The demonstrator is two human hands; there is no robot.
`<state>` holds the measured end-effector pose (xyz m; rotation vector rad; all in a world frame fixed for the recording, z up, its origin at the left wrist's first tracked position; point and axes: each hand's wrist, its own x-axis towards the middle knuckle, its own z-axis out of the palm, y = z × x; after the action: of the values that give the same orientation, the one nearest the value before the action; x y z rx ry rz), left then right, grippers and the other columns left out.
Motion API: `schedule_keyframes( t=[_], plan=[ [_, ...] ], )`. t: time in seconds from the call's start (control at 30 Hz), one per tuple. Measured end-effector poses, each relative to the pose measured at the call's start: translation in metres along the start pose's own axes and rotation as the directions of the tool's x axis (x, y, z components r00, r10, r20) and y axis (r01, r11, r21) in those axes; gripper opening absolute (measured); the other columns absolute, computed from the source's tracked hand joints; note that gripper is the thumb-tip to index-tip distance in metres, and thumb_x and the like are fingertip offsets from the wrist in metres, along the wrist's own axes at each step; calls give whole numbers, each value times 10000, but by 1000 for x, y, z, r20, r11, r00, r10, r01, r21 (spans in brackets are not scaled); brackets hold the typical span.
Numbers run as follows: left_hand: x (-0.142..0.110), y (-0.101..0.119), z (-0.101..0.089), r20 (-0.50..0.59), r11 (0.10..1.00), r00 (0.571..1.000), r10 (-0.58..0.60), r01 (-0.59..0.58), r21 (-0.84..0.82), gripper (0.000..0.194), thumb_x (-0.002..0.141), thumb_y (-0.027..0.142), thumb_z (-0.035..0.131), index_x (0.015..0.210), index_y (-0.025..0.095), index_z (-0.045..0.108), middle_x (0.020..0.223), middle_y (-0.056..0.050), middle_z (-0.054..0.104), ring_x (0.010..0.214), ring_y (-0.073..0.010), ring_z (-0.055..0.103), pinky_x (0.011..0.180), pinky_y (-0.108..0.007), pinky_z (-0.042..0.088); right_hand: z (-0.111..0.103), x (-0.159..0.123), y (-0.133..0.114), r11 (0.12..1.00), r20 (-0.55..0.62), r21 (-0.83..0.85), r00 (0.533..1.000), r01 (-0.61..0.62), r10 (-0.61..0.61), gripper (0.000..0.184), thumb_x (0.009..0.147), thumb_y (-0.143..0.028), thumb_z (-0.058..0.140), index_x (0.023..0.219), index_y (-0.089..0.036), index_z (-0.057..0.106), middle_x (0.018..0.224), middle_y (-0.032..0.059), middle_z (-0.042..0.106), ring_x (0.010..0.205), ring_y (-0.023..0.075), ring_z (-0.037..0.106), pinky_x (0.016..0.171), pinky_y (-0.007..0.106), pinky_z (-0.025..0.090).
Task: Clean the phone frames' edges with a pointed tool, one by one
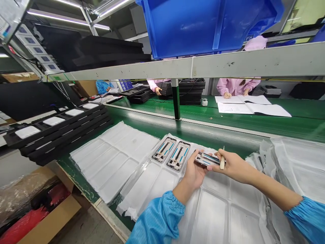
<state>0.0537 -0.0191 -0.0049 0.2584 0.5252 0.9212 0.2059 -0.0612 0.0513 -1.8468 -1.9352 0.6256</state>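
My left hand (194,171) grips a phone frame (208,158) from below, holding it just above a clear plastic tray (162,183) lined with white sheets. My right hand (232,166) meets it from the right, fingers closed on the frame's end and on a thin cream-coloured stick (222,162) that stands upright. Two more phone frames (164,149) (178,155) lie side by side in the tray's far pockets, just left of my hands.
A second white-lined tray (111,159) lies to the left, beside stacked black trays (56,134) holding white pads. Crumpled plastic sheets (291,162) pile up at right. Beyond a green conveyor (203,115), people in pink sleeves work over papers (251,106). A blue bin (203,23) sits overhead.
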Motion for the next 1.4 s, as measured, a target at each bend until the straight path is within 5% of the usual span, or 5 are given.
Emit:
schedule_keyframes(
  t=[0.3,0.53,0.7,0.87,1.4],
  plan=[
    [0,4,1,156,985,980,-121,137,-100,741,887,729,387,1155,91,654,1146,-190,674,954,-305,638,579,-309,446,8,4,9,858,-79,-428,934,284,-349,374,828,-384,679,748,-260,335,874,74,639,827,291,616,654,381,476],
    [2,3,-4,123,965,976,-181,201,-170,648,913,665,406,1109,100,654,1060,-169,692,749,-225,623,650,-332,464,6,-1,2,866,-200,-185,845,464,-496,129,975,-357,452,909,-249,473,1136,151,645,1329,336,455,958,511,469],
    [-1,6,-6,116,979,982,-151,165,-121,639,887,696,431,1102,137,657,1058,-162,697,932,-307,644,859,-490,483,3,-10,-13,898,-241,21,874,439,-421,335,1035,-395,323,1282,-256,502,1181,109,662,1075,260,623,864,415,514],
    [0,3,-6,109,980,985,-133,147,-136,622,901,677,419,1063,133,671,1034,-151,705,878,-276,639,818,-437,485,5,-11,-23,921,-156,140,927,363,-341,417,1031,-467,334,827,-241,619,802,51,663,758,217,618,690,343,480],
    [2,2,-7,126,985,982,-143,153,-79,732,858,740,424,1152,112,659,1067,-182,698,848,-300,655,838,-469,496,5,-7,-14,940,18,244,968,239,-251,385,942,-556,477,868,-244,691,830,54,711,707,213,608,518,283,450]
  ],
)
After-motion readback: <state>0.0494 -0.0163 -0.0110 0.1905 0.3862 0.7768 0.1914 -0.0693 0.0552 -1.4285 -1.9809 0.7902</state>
